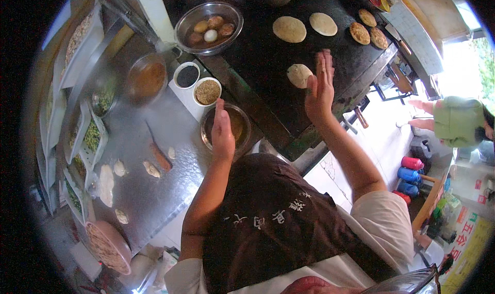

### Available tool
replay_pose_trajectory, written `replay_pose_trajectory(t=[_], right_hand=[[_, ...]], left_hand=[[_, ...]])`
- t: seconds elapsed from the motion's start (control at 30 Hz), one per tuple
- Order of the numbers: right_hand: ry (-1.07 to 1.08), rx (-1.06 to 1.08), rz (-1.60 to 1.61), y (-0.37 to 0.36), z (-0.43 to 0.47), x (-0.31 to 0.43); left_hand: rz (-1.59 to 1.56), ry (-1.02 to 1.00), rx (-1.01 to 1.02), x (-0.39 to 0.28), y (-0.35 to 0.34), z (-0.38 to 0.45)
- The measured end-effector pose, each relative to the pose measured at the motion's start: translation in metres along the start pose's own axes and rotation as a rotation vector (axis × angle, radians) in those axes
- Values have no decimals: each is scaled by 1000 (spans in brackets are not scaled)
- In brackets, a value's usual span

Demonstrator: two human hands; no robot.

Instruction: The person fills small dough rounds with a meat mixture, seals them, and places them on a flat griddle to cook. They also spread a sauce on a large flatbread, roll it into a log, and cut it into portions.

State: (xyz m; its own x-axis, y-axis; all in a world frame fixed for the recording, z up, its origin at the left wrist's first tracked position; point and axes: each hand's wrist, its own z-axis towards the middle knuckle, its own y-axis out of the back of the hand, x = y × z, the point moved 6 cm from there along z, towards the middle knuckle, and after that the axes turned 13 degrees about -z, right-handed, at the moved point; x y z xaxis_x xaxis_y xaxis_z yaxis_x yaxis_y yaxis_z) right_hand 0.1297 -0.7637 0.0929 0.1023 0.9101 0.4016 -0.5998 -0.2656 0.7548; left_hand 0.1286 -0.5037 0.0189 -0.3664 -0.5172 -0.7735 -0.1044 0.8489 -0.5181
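My left hand [223, 133] is held edge-on over a metal bowl with liquid [241, 127], empty, its fingers straight. My right hand [321, 89], slightly blurred, is raised with fingers extended and thumb apart beside a small round flatbread [298, 76] on the black griddle [267, 81]; nothing shows in it. Two larger pale flatbreads [289, 29] lie farther back, and three browned ones [359, 33] are at the griddle's right. Near my left hand stand a white cup of seeds [207, 92] and one of black seeds [186, 75].
A metal bowl of eggs in liquid [209, 48] stands at the griddle's left. The steel worktop [135, 193] holds dough pieces [106, 185], a rolling pin [159, 156] and a brown-filled bowl [147, 77]. White trays [91, 139] and a pink bowl [108, 247] line its left. Another person [458, 120] stands right.
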Motion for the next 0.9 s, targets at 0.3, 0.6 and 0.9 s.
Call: replay_pose_trajectory(t=[0.3, 0.6, 0.9], right_hand=[[490, 633, -202, -70, -13, -49], [472, 576, -58, -74, -6, -59], [421, 826, -43, -64, -22, -61]], left_hand=[[893, -406, 645, 32, -98, 50], [1221, -593, 718, 110, -142, 10], [1388, -752, 669, 97, -134, 44]])
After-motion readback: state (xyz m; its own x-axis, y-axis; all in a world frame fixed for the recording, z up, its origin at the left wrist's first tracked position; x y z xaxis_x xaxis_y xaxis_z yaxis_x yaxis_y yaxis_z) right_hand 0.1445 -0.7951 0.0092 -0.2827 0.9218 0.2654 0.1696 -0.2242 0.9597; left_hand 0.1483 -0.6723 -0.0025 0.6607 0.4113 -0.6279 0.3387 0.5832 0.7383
